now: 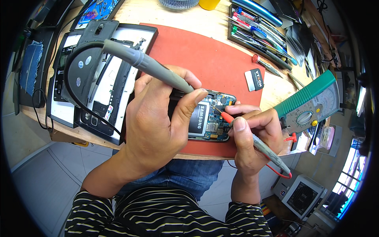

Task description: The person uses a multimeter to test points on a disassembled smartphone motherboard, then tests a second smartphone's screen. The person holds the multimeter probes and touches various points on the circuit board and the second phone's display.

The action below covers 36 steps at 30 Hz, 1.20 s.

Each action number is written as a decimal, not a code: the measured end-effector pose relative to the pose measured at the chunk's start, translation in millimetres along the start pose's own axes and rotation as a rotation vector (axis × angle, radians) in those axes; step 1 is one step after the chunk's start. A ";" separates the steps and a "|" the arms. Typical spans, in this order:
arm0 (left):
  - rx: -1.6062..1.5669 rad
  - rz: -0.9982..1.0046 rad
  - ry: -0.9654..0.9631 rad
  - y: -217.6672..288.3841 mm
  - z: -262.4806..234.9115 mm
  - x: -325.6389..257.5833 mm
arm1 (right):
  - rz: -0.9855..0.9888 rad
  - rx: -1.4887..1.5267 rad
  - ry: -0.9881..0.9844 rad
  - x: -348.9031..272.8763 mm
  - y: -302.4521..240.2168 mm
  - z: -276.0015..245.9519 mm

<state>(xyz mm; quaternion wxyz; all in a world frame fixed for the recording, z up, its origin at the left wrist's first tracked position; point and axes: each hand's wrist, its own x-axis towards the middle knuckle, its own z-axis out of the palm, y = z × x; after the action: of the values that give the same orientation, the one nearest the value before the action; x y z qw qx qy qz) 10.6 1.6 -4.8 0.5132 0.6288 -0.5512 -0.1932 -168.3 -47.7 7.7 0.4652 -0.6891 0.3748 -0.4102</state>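
An opened phone (pixel 218 128) lies on the red mat, its circuit board and black battery (pixel 198 120) exposed. My left hand (pixel 156 114) is closed round a thick grey test probe (pixel 148 65) with a black lead, held slanting over the phone's far edge; its tip is hidden behind my thumb. In my right hand (pixel 252 130) a grey-handled test probe with a red collar (pixel 227 117) and red lead points at the board. Its thin metal tip is over the board; whether it touches cannot be made out. Fingers of that hand rest by the phone's right end.
A green-cased analog multimeter (pixel 306 104) stands at the right. Left of the red mat (pixel 189 47), a tray (pixel 152 43) holds phone covers and frames. A tool box (pixel 260 35) with screwdrivers and tweezers is at the back right, near a small card (pixel 254 80).
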 end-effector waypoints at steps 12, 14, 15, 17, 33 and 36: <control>-0.009 0.001 -0.008 -0.8 0.0 0.2 | -0.010 0.002 0.002 0.0 1.1 0.2; -0.011 -0.009 -0.012 -0.5 -0.1 -0.1 | 0.006 -0.003 0.009 -0.6 -0.1 0.0; -0.012 -0.009 -0.011 -0.5 -0.1 0.0 | 0.018 0.013 0.014 -0.7 -0.3 0.1; -0.014 -0.008 -0.010 -0.6 0.0 0.2 | 0.013 0.001 0.018 -0.8 -0.3 0.6; 0.003 -0.002 -0.004 -0.4 0.0 -0.4 | -0.034 -0.008 0.023 0.4 1.8 2.3; 0.000 -0.005 -0.010 -0.2 -0.3 -0.2 | -0.025 0.001 0.020 0.6 2.0 2.0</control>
<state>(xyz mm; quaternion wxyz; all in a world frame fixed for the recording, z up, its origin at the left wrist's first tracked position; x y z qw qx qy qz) 10.8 1.9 -5.0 0.5100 0.6292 -0.5523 -0.1976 -166.5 -48.1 5.5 0.4567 -0.6892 0.3708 -0.4231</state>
